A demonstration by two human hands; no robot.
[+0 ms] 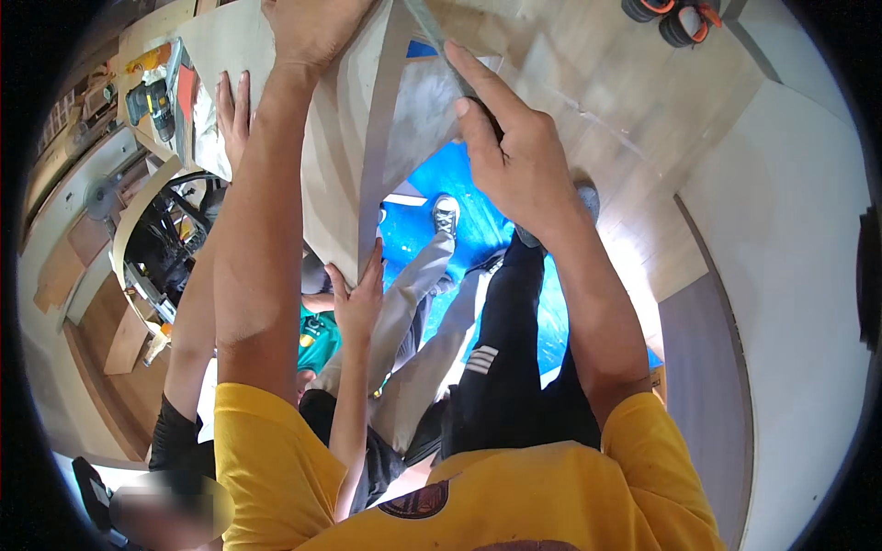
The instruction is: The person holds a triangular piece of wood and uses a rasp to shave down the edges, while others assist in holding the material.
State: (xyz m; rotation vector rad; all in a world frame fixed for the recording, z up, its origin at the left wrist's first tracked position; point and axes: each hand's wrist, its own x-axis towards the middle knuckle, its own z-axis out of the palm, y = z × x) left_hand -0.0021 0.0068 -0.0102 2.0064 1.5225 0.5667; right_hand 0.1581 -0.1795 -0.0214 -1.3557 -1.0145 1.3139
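A pale wooden panel point(335, 184) stretches from the top of the view down to a corner near the middle. My left hand point(317, 28) is at the panel's upper part; its fingers run out of the picture at the top. Beside the panel's right edge, my right hand point(524, 156) grips a long, flat grey file point(430, 32), index finger stretched along it and thumb against its side. The file's far end is cut off by the top border. A co-worker's one hand point(234, 115) lies on the panel's left side; their other hand point(361, 298) supports its lower corner.
A cordless drill point(154, 108) lies at the upper left near scrap wood. Blue sheeting point(441, 184) covers the floor below, where people's legs and shoes show. Black-and-orange shoes point(680, 23) sit at the upper right. A white wall panel point(799, 230) stands on the right.
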